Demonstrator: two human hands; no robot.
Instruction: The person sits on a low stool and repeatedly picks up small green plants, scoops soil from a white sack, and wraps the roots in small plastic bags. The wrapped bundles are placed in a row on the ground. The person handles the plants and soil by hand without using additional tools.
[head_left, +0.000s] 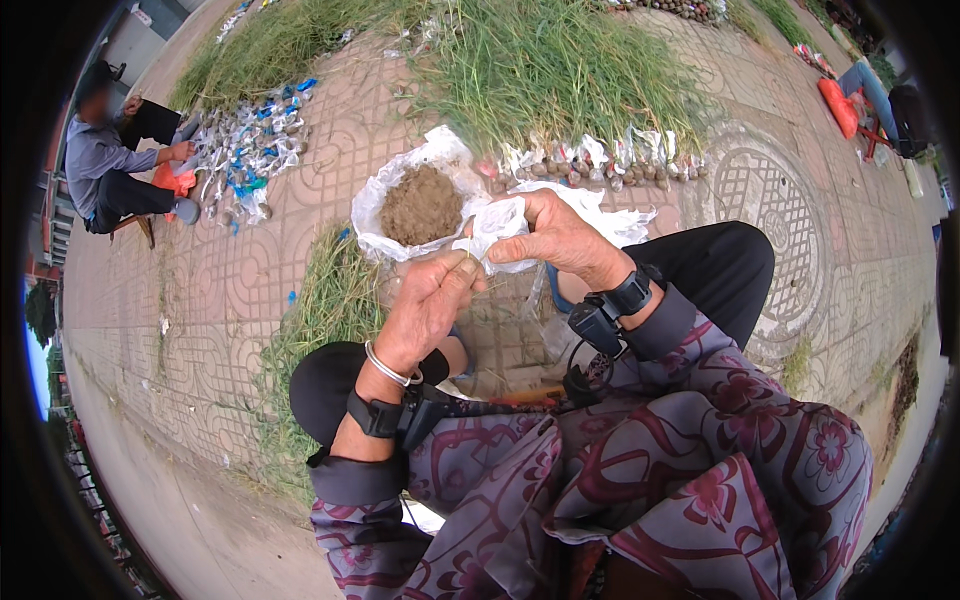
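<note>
My left hand (435, 292), with a silver bangle at the wrist, pinches a thin stem (469, 244) between thumb and fingertips. The stem's upper end looks reddish. Close beside it, my right hand (559, 232) grips a crumpled piece of thin white plastic (499, 223) between thumb and fingers. Just beyond my hands, an open white plastic bag (367, 214) holds a heap of brown soil (421, 206). More white plastic sheets (592, 210) lie on the paving behind my right hand, partly hidden by it.
Long-leaved green plants (555, 75) lie beyond the bag, their wrapped root balls (637, 172) in a row. Loose grassy plants (330, 300) lie by my left knee. A seated person (120, 157) works beside wrapped bundles (255, 150) at left. A manhole cover (772, 217) is at right.
</note>
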